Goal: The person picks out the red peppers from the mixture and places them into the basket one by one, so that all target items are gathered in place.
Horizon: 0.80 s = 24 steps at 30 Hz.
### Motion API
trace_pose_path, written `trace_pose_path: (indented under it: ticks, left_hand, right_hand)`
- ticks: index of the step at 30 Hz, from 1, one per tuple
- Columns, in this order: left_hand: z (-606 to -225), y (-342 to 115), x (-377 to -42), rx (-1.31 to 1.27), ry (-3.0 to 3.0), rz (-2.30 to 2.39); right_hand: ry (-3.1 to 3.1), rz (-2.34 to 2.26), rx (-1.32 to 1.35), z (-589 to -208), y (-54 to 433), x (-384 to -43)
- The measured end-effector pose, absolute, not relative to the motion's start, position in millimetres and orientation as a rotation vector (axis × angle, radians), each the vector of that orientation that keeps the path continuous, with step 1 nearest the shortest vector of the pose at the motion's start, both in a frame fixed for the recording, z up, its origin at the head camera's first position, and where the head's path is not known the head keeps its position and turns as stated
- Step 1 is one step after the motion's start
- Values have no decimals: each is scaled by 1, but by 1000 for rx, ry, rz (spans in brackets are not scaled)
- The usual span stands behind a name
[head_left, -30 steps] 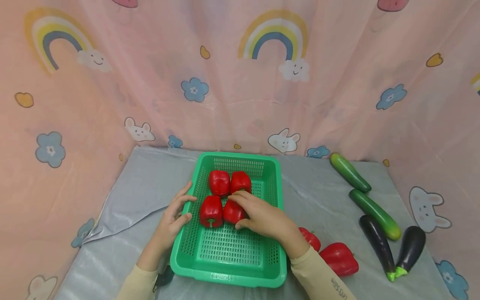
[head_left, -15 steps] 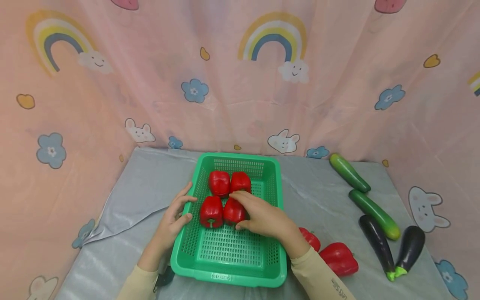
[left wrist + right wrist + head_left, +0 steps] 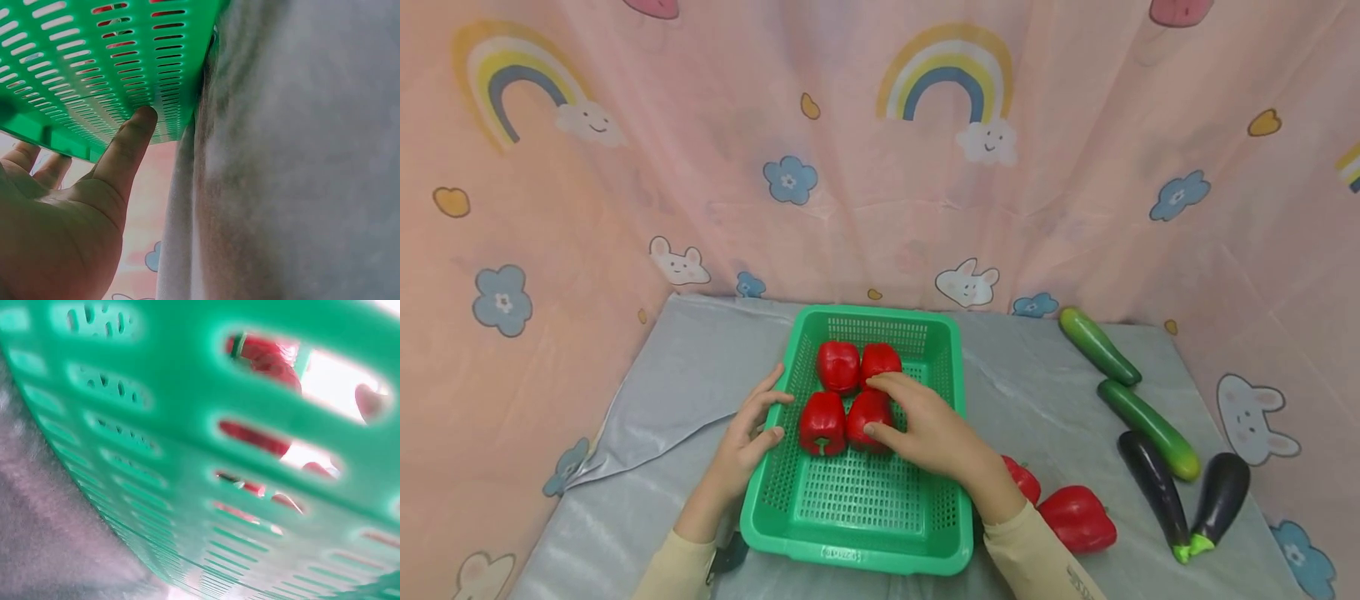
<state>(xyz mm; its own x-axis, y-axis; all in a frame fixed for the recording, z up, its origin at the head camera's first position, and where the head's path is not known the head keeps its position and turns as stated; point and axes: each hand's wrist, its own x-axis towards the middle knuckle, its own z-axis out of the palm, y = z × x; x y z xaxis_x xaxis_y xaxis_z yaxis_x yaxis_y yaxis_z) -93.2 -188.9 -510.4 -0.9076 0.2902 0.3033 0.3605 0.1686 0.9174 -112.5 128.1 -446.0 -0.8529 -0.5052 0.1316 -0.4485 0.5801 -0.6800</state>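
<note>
In the head view, a green perforated basket stands on the grey cloth. My left hand holds its left rim; in the left wrist view one finger presses the outer wall while others reach over the edge. Inside are several red bell peppers, two at the back and two in front. My right hand hovers over the front right bell pepper, its thumb and fingers spread apart around it. Through slots in the right wrist view, red pepper skin and a fingertip show with a gap between.
Beside the basket on the right lie two more red bell peppers, one partly behind my right forearm. Further right are two zucchini and two eggplants. A pink patterned curtain hangs behind the grey cloth.
My right hand has loosened from the front right bell pepper and lifted slightly, thumb and fingers parting; more of that pepper shows. The left hand and basket stay put.
</note>
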Motion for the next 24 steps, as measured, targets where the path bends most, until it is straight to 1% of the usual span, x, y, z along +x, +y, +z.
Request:
trace_pose_path:
  ticks: [15,24]
  left_hand:
    - [-510,-189,-93,-660,-2351,-1876]
    - [-511,-190,-94,-670,-2343,-1866]
  right_hand:
    - [2778,-1393,-957,-439,136,-102]
    - [2756,-1467,-889,-433,144,-92]
